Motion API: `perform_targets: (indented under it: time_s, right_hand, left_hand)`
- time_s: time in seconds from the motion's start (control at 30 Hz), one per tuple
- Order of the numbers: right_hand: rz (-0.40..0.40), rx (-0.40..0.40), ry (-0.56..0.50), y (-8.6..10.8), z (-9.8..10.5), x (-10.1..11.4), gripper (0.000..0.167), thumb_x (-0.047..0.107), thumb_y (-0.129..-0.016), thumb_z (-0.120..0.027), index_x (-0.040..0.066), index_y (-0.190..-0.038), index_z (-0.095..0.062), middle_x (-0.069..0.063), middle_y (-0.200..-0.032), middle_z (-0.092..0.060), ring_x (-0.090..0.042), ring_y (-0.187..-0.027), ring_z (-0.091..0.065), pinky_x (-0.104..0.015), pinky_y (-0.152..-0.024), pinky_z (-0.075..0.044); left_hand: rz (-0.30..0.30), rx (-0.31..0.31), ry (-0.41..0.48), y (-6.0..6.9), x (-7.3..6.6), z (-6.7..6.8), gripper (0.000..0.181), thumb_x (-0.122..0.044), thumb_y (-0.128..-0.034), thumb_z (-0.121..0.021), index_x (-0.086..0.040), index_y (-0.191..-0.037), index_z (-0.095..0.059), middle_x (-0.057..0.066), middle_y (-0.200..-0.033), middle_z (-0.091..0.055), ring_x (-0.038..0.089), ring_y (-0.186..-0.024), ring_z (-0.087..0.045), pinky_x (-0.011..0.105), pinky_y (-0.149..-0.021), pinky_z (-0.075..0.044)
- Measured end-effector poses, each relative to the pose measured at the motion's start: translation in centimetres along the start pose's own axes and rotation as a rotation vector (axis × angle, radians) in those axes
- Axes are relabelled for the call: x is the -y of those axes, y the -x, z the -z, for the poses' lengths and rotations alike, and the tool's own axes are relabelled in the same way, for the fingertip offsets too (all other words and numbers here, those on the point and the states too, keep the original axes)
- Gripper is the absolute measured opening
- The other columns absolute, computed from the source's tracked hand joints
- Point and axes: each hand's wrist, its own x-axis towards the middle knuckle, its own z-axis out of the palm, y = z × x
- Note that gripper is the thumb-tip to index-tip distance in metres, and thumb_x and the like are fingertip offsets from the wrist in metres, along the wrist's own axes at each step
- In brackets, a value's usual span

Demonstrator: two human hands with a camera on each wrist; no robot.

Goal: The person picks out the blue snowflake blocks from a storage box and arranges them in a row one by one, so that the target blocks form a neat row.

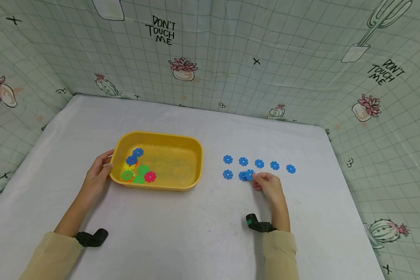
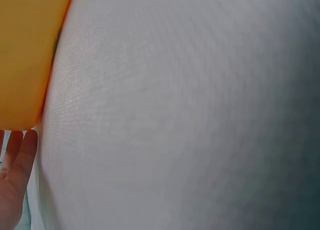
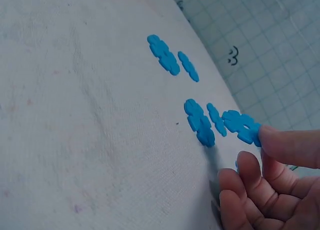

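Observation:
My left hand [image 1: 97, 173] is at the left end of a yellow tray [image 1: 168, 187], thumb and fingertips touching its rim and outer wall. The left wrist view shows straight fingers [image 2: 25, 152] meeting that wall. Between thumb and forefinger my right hand [image 1: 270, 186] pinches a blue snowflake disc [image 3: 240, 126], slightly raised and tilted in the right wrist view. In the head view this held disc overlaps another blue disc [image 1: 243, 176] on the table. Left of that one lies a further blue disc [image 1: 228, 174]. Behind them runs a row of several blue discs [image 1: 259, 163].
Inside the tray's left part are blue discs [image 1: 138, 152], green discs [image 1: 127, 175], a pink disc [image 1: 150, 177] and partly covered yellow ones [image 1: 128, 167]. White cloth [image 1: 182, 233] covers the table. A patterned curtain [image 1: 217, 50] borders the back and sides.

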Motion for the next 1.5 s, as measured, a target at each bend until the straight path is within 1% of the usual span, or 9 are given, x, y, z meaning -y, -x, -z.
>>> perform_targets:
  time_s: [0.13, 0.23, 0.47, 0.63, 0.83, 0.9, 1.0, 1.17, 1.5]
  right_hand:
    - [-0.020, -0.011, -0.015, -0.2, 0.4, -0.1, 0.029, 0.021, -0.094, -0.055, -0.006, -0.103, -0.059, -0.004, -0.078, -0.061, -0.009, -0.068, -0.058, -0.018, -0.064, -0.051]
    - [-0.042, -0.015, -0.053, -0.4, 0.7, -0.2, 0.029, 0.019, -0.094, -0.054, -0.008, -0.105, -0.057, -0.004, -0.076, -0.061, -0.009, -0.065, -0.060, -0.019, -0.063, -0.053]
    - [-0.098, -0.013, -0.108, -0.6, 1.2, -0.6, 0.027, 0.018, -0.095, -0.053, -0.005, -0.108, -0.053, -0.001, -0.073, -0.061, -0.008, -0.060, -0.063, -0.020, -0.062, -0.054]
    - [-0.099, -0.014, -0.129, -0.6, 1.5, -0.9, 0.027, 0.019, -0.095, -0.053, -0.005, -0.107, -0.053, 0.000, -0.069, -0.062, -0.008, -0.059, -0.064, -0.021, -0.062, -0.054]
    - [-0.120, -0.014, -0.141, -0.3, 2.0, -1.3, 0.027, 0.019, -0.096, -0.051, -0.005, -0.106, -0.053, 0.001, -0.066, -0.063, -0.009, -0.059, -0.066, -0.022, -0.061, -0.054]
    - [-0.123, -0.011, -0.143, -0.2, 2.1, -1.3, 0.027, 0.019, -0.095, -0.051, -0.006, -0.105, -0.053, 0.002, -0.065, -0.063, -0.009, -0.058, -0.066, -0.022, -0.061, -0.054]
    - [-0.126, -0.005, -0.141, -0.3, 2.1, -1.4, 0.027, 0.019, -0.095, -0.052, -0.006, -0.105, -0.053, 0.002, -0.064, -0.063, -0.008, -0.057, -0.066, -0.022, -0.060, -0.054]
    - [-0.153, -0.008, -0.146, -0.6, 2.2, -1.5, 0.028, 0.020, -0.094, -0.053, -0.005, -0.106, -0.053, 0.003, -0.063, -0.063, -0.009, -0.056, -0.066, -0.022, -0.060, -0.054]
    - [-0.166, -0.016, -0.167, -0.9, 2.3, -1.5, 0.028, 0.017, -0.094, -0.054, -0.007, -0.107, -0.054, 0.001, -0.061, -0.063, -0.011, -0.055, -0.066, -0.024, -0.057, -0.054]
  left_hand:
    - [0.001, 0.001, 0.012, 0.0, 0.0, 0.0, 0.045, -0.021, -0.1009, -0.032, -0.007, -0.144, -0.030, -0.006, -0.119, -0.045, -0.005, -0.096, -0.048, 0.003, -0.077, -0.041]
    - [0.002, 0.004, 0.019, 0.0, 0.0, 0.0, 0.045, -0.021, -0.1009, -0.032, -0.007, -0.144, -0.030, -0.008, -0.118, -0.044, -0.004, -0.096, -0.049, 0.003, -0.077, -0.041]
    - [-0.001, 0.008, 0.014, 0.0, -0.1, 0.0, 0.045, -0.022, -0.1010, -0.032, -0.007, -0.144, -0.030, -0.001, -0.122, -0.044, -0.004, -0.097, -0.048, 0.003, -0.078, -0.041]
    - [0.003, 0.007, 0.016, 0.0, -0.3, -0.1, 0.046, -0.021, -0.1010, -0.032, -0.007, -0.144, -0.030, 0.001, -0.123, -0.044, -0.005, -0.099, -0.047, 0.003, -0.078, -0.040]
    - [0.009, 0.001, 0.017, 0.0, -0.2, -0.2, 0.046, -0.022, -0.1009, -0.033, -0.006, -0.144, -0.030, -0.007, -0.119, -0.044, -0.006, -0.100, -0.046, 0.002, -0.078, -0.040]
    - [0.006, -0.001, 0.010, 0.0, -0.2, -0.2, 0.045, -0.022, -0.1009, -0.033, -0.007, -0.144, -0.030, -0.006, -0.119, -0.044, -0.006, -0.099, -0.046, 0.003, -0.078, -0.040]
    - [-0.002, -0.001, 0.005, 0.0, -0.1, -0.1, 0.045, -0.021, -0.1010, -0.032, -0.007, -0.144, -0.030, 0.000, -0.122, -0.045, -0.005, -0.099, -0.047, 0.003, -0.078, -0.040]
    - [-0.006, -0.003, 0.001, 0.1, -0.1, -0.1, 0.045, -0.021, -0.1010, -0.032, -0.007, -0.144, -0.030, 0.008, -0.124, -0.044, -0.005, -0.100, -0.046, 0.002, -0.079, -0.039]
    - [0.019, 0.000, -0.003, 0.1, -0.3, -0.1, 0.046, -0.023, -0.1011, -0.032, -0.008, -0.144, -0.030, 0.010, -0.125, -0.043, -0.005, -0.101, -0.046, 0.002, -0.079, -0.039]
